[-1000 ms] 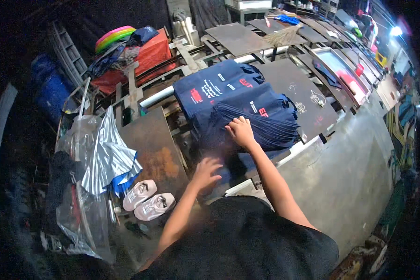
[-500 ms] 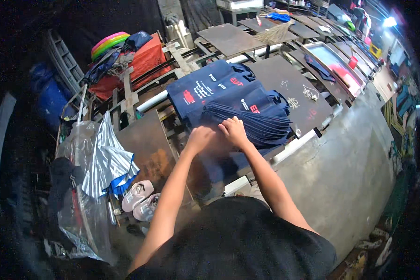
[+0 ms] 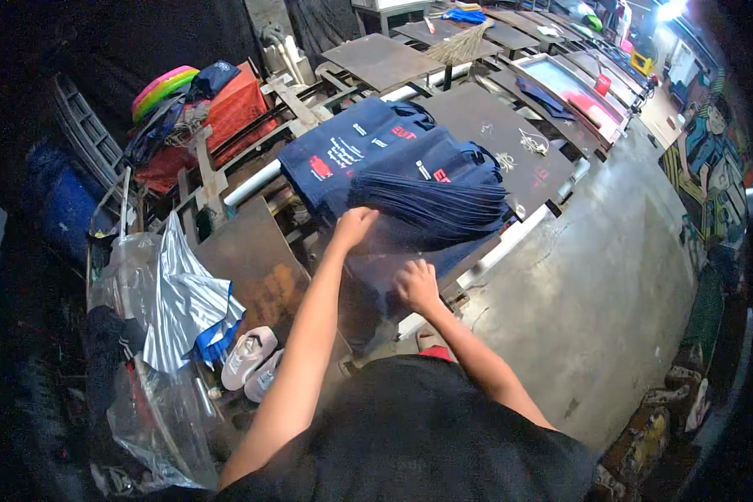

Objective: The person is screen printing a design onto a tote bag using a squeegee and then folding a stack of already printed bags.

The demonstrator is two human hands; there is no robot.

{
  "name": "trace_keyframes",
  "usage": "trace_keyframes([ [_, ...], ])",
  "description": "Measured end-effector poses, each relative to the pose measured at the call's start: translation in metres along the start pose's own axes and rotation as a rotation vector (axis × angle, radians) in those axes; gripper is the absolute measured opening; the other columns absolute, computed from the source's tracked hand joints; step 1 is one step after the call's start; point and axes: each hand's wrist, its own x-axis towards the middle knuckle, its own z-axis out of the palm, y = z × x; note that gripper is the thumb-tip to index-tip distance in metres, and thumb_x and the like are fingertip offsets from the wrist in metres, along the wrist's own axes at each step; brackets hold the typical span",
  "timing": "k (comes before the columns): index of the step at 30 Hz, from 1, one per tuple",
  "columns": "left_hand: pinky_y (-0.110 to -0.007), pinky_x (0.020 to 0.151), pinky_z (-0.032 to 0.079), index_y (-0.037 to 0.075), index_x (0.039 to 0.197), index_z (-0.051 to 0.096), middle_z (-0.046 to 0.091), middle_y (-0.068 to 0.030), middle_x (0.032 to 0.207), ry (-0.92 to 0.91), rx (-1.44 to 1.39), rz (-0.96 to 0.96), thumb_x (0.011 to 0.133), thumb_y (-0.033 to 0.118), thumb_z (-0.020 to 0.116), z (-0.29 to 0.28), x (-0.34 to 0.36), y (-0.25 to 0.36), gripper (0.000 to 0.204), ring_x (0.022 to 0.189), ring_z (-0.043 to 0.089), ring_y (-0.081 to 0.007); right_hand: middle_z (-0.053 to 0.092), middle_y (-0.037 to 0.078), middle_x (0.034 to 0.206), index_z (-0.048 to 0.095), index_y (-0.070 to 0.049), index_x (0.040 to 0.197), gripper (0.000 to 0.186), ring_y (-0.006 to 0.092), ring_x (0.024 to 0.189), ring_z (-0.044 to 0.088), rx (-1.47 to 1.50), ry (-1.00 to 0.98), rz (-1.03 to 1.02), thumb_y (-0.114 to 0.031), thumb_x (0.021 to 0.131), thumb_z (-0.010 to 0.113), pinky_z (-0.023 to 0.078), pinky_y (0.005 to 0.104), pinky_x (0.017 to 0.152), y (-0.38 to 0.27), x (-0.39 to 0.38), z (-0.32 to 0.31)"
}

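Several navy cloth bags with white and red print [image 3: 343, 151] lie overlapping on the metal table. On their near side, a stack of dark blue cloth bags [image 3: 435, 205] is fanned out so that its edges look like pleats. My left hand [image 3: 356, 227] is closed at the left end of this fan, pinching dark cloth there. My right hand [image 3: 417, 283] is lower and nearer to me, its fingers curled over the near part of a dark blue cloth panel [image 3: 452, 258]. Blur between the hands hides what the right fingers hold.
A folded silver umbrella [image 3: 188, 301] and a pair of pale shoes [image 3: 247, 358] lie at the left. Beyond are a red cover [image 3: 234, 105] with a rainbow ring [image 3: 163, 90], a straw broom [image 3: 462, 43] and metal plates [image 3: 383, 63]. Concrete floor [image 3: 586, 309] extends at the right.
My right hand has moved down toward me, away from my left hand. The left hand stays at the fan's left end. The whole view has shifted slightly.
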Motion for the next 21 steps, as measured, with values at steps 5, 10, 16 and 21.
trace_keyframes([
  [5,-0.042,0.078,0.051,-0.001,0.097,0.070,0.070,-0.0205,0.091,0.041,0.021,-0.014,0.095,0.038,0.060,-0.005,-0.025,0.015,0.040,0.088,0.068,-0.0342,0.059,0.007,0.088,0.072,-0.010,0.076,0.016,0.0284,0.093,0.053,0.089,-0.036,0.287,-0.025,0.079,0.065,0.042,0.0438,0.076,0.005,0.055,-0.014],
  [10,-0.043,0.084,0.049,0.007,0.092,0.070,0.068,-0.0130,0.096,0.428,-0.050,0.219,0.086,0.028,0.068,-0.011,-0.074,0.042,0.022,0.095,0.062,-0.0343,0.061,0.007,0.086,0.074,-0.011,0.078,0.020,0.0291,0.091,0.054,-0.082,0.037,0.228,-0.029,0.082,0.065,0.043,0.0439,0.074,0.019,0.103,-0.007],
  [16,-0.040,0.093,0.043,0.009,0.101,0.068,0.067,-0.0087,0.107,0.061,0.075,0.364,0.075,0.028,0.079,0.016,-0.171,0.007,0.033,0.102,0.059,-0.0299,0.063,0.009,0.090,0.075,-0.012,0.083,0.026,0.0293,0.092,0.058,-0.104,-0.081,0.175,-0.035,0.087,0.065,0.044,0.0447,0.074,0.046,0.133,0.007],
  [21,-0.038,0.089,0.045,0.008,0.092,0.069,0.066,-0.0101,0.095,0.093,0.033,0.127,0.078,0.021,0.077,0.019,-0.151,0.010,0.021,0.096,0.058,-0.0293,0.064,0.009,0.089,0.076,-0.013,0.083,0.026,0.0295,0.090,0.059,-0.063,-0.127,0.133,-0.037,0.086,0.066,0.045,0.0441,0.072,0.057,0.133,0.006],
])
